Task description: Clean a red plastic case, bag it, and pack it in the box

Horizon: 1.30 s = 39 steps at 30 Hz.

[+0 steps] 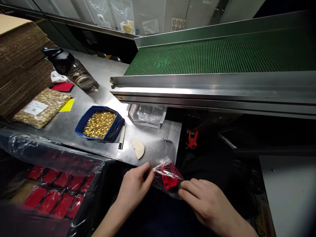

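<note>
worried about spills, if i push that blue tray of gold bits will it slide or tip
The blue tray looks shallow and wide on a smooth metal table, so it would likely slide rather than tip. The heaped gold bits are loose and could scatter if jolted.

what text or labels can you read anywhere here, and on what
None can be read.
White label on the bag of gold pieces: print too blurred.
Round stickers sheet and papers in sleeves on the back wall: too small.
Clear bag with red part, held by both hands: no print visible.
</note>
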Motion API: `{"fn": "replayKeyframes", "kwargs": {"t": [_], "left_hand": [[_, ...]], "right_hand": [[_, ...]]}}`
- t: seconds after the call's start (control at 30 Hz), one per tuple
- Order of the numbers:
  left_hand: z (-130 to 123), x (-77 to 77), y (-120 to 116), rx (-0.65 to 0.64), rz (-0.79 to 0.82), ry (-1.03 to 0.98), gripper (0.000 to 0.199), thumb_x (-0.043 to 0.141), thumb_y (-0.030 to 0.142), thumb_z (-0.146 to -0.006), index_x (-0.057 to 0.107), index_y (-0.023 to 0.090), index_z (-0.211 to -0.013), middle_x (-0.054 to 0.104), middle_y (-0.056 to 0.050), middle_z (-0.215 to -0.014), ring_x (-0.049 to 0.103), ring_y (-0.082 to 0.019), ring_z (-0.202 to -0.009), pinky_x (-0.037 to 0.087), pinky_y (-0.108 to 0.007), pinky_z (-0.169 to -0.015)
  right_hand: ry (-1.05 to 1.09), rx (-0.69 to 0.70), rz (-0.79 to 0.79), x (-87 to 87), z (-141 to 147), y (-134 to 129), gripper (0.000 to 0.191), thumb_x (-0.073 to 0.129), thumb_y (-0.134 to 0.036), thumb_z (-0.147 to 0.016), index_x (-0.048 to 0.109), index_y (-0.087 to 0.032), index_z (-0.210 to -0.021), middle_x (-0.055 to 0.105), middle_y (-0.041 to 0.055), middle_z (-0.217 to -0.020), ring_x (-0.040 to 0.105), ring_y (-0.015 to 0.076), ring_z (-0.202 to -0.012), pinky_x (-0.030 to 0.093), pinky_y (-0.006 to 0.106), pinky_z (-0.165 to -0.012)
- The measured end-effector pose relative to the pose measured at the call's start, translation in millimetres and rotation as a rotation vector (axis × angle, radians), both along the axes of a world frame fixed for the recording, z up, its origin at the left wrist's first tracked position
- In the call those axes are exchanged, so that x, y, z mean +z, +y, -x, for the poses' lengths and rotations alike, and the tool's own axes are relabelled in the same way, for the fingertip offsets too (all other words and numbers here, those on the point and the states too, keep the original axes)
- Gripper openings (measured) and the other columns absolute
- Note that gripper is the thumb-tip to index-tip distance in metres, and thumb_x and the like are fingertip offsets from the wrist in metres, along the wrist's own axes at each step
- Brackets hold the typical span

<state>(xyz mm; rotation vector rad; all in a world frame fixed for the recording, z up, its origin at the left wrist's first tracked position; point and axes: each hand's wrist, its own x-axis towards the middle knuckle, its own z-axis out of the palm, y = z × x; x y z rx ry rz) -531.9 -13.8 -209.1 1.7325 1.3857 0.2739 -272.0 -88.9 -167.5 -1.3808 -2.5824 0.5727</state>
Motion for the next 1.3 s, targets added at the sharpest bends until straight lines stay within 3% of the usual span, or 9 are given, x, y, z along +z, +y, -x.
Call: {"fn": "replayKeyframes", "kwargs": {"t": [0.13, 0.2, 0.37, 0.5, 0.6, 0.73, 0.9, 1.07, 1.3], "left_hand": [[3.8, 22.6, 12.8, -0.095, 0.082, -0.292, 0.039, 0.05, 0.042, -0.104, 0.053, 0.02, -0.072, 0.05, 0.002, -0.072, 0.048, -0.015, -0.07, 0.039, -0.025, -0.066], [-1.2, 28.4, 12.4, -0.123, 0.087, -0.417, 0.034, 0.052, 0.04, -0.103, 0.062, 0.02, -0.079, 0.054, -0.003, -0.09, 0.055, -0.018, -0.089, 0.046, -0.027, -0.084], [-11.9, 11.6, 2.4, -0.084, 0.337, -0.759, 0.042, 0.054, 0.058, -0.099, 0.065, 0.019, -0.085, 0.052, -0.013, -0.126, 0.057, -0.026, -0.112, 0.049, -0.039, -0.1], [-8.6, -10.6, -1.8, -0.185, 0.543, -1.09, 0.065, 0.077, 0.07, -0.077, 0.064, 0.024, -0.121, 0.051, -0.015, -0.142, 0.052, -0.035, -0.132, 0.042, -0.049, -0.11], [-12.2, -19.9, -11.7, -0.194, 0.682, -1.127, 0.082, 0.09, 0.051, -0.072, 0.055, 0.027, -0.142, 0.057, -0.013, -0.138, 0.057, -0.032, -0.128, 0.042, -0.045, -0.109], [-24.5, -31.3, -34.3, 0.051, 0.908, -1.254, 0.08, 0.083, 0.049, -0.077, 0.05, 0.024, -0.146, 0.069, -0.013, -0.124, 0.07, -0.028, -0.106, 0.053, -0.038, -0.091], [-23.0, -41.4, -49.5, 0.233, 1.309, -1.264, 0.059, 0.074, 0.056, -0.075, 0.072, 0.01, -0.112, 0.078, -0.015, -0.096, 0.076, -0.032, -0.085, 0.058, -0.041, -0.079], [-15.3, -42.3, -53.7, 0.197, 1.513, -1.242, 0.062, 0.063, 0.059, -0.077, 0.075, 0.006, -0.107, 0.079, -0.017, -0.1, 0.075, -0.033, -0.089, 0.057, -0.044, -0.081], [-17.2, -47.4, -58.1, 0.175, 1.311, -1.264, 0.055, 0.072, 0.05, -0.081, 0.069, 0.009, -0.118, 0.077, -0.016, -0.097, 0.074, -0.032, -0.087, 0.056, -0.044, -0.081]], "right_hand": [[0.26, -0.104, 0.024, 7.9, -0.5, 9.7, 0.024, 0.057, -0.015, -0.098, 0.073, -0.029, -0.109, 0.055, 0.0075, -0.15, 0.06, 0.0258, -0.127, 0.053, 0.039, -0.1], [0.398, -0.137, 0.089, 1.0, 13.2, 14.8, 0.021, 0.059, -0.017, -0.098, 0.075, -0.029, -0.102, 0.048, 0.0066, -0.156, 0.058, 0.0258, -0.13, 0.052, 0.04, -0.105], [0.805, -0.352, 0.181, -19.2, 52.4, 23.0, 0.02, 0.059, -0.018, -0.099, 0.078, -0.024, -0.098, 0.069, 0.0074, -0.109, 0.069, 0.0187, -0.096, 0.058, 0.029, -0.084], [1.019, -0.673, 0.337, -23.6, 55.5, 27.5, 0.012, 0.07, -0.03, -0.096, 0.078, -0.024, -0.09, 0.069, 0.003, -0.086, 0.069, 0.0182, -0.083, 0.056, 0.028, -0.077], [1.138, -0.814, 0.51, -27.2, 50.1, 30.1, 0.02, 0.073, -0.039, -0.094, 0.074, -0.02, -0.089, 0.07, 0.0033, -0.084, 0.068, 0.0178, -0.078, 0.056, 0.027, -0.074], [1.14, -0.942, 0.558, -31.0, 42.6, 31.0, 0.029, 0.077, -0.041, -0.091, 0.069, -0.02, -0.109, 0.069, 0.0028, -0.09, 0.067, 0.0153, -0.078, 0.056, 0.023, -0.07], [1.004, -0.613, 0.764, -14.6, 19.8, 29.5, 0.048, 0.075, -0.037, -0.092, 0.06, -0.027, -0.137, 0.066, 0.0096, -0.126, 0.069, 0.0206, -0.102, 0.06, 0.031, -0.089], [0.548, -0.396, 0.603, 2.0, 8.4, 32.3, 0.049, 0.072, -0.03, -0.094, 0.061, -0.041, -0.141, 0.045, 0.0041, -0.157, 0.057, 0.025, -0.133, 0.049, 0.038, -0.112], [0.512, -0.343, 0.554, -2.2, 19.3, 34.2, 0.02, 0.057, -0.025, -0.104, 0.077, -0.027, -0.104, 0.071, 0.0018, -0.101, 0.068, 0.0152, -0.089, 0.052, 0.024, -0.08]]}}
